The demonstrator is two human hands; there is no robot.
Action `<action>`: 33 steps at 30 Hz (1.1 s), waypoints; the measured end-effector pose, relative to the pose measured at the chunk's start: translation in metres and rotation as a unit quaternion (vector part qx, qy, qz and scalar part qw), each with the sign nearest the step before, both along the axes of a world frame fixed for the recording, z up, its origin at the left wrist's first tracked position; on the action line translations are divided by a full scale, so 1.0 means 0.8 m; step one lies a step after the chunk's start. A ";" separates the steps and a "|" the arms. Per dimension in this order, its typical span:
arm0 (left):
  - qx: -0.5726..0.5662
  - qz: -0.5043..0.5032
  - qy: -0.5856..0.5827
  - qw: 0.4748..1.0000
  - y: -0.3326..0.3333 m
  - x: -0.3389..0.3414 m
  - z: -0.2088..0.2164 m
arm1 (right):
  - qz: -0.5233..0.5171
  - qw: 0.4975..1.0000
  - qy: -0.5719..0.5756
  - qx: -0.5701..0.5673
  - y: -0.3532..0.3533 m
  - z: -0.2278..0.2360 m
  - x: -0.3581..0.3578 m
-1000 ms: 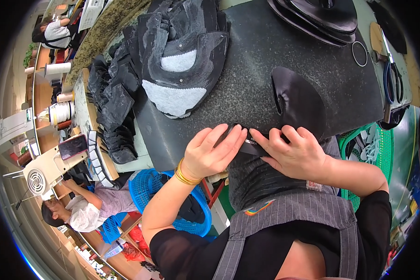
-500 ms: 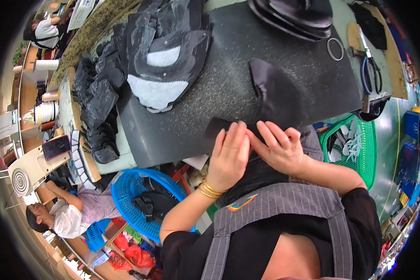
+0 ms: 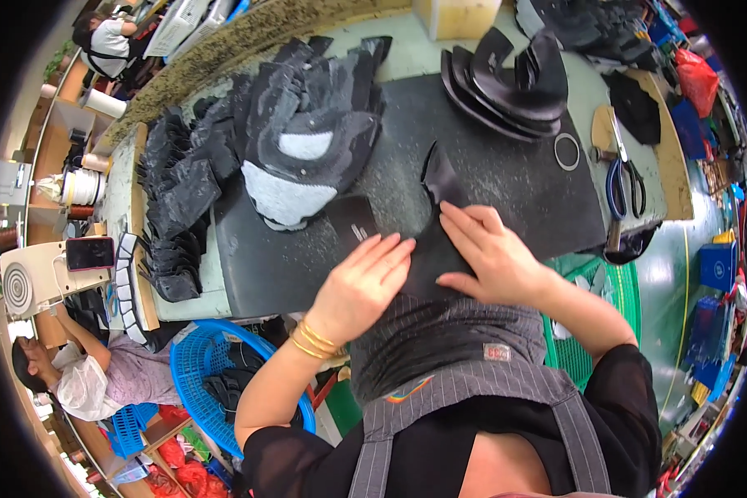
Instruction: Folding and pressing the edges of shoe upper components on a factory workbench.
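Left hand (image 3: 358,286) has fingers straight and together, right hand (image 3: 498,264) fingers extended with thumb spread, both laid on rather than closed around what looks like one curved black leather-look piece (image 3: 350,217), seemingly to keep it flat on the dark mat (image 3: 261,278). Its ends show beyond both hands' fingertips; scissors (image 3: 615,183) lie beyond the right fingers, probably parked clear. White print (image 3: 359,231) just past left fingertips, too small to read; red-marked label (image 3: 496,352) bodyward of right fingers.
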State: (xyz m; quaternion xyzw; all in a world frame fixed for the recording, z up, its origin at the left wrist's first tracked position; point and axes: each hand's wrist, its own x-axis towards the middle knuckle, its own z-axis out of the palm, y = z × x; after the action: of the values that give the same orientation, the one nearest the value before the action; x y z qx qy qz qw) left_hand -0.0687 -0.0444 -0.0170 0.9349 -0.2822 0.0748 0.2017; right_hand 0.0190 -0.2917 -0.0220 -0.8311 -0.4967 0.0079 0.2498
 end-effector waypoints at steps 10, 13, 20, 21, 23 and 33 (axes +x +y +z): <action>0.021 0.114 0.018 0.993 -0.040 -0.012 -0.004 | 0.054 0.997 0.043 -0.042 0.016 0.018 0.045; 0.013 0.117 0.027 0.993 -0.039 -0.011 -0.009 | 0.065 0.993 0.076 -0.061 0.020 0.020 0.054; -0.013 0.123 0.031 0.992 -0.040 -0.007 -0.012 | 0.070 0.990 0.055 -0.106 0.039 0.025 0.067; -0.023 0.126 0.036 0.991 -0.038 -0.008 -0.011 | 0.064 0.990 0.043 -0.122 0.044 0.028 0.066; -0.065 0.152 0.023 0.986 -0.039 -0.008 -0.008 | 0.057 0.990 0.049 -0.122 0.043 0.030 0.073; -0.658 0.158 0.391 0.624 -0.022 -0.003 0.078 | -0.040 0.803 0.543 0.244 0.028 0.096 0.046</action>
State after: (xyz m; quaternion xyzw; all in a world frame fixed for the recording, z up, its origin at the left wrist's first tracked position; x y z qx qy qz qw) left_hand -0.0711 -0.0616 0.0452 0.5245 0.0996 -0.1009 0.8395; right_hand 0.0561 -0.2691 0.0551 -0.6217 -0.2315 0.3261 0.6735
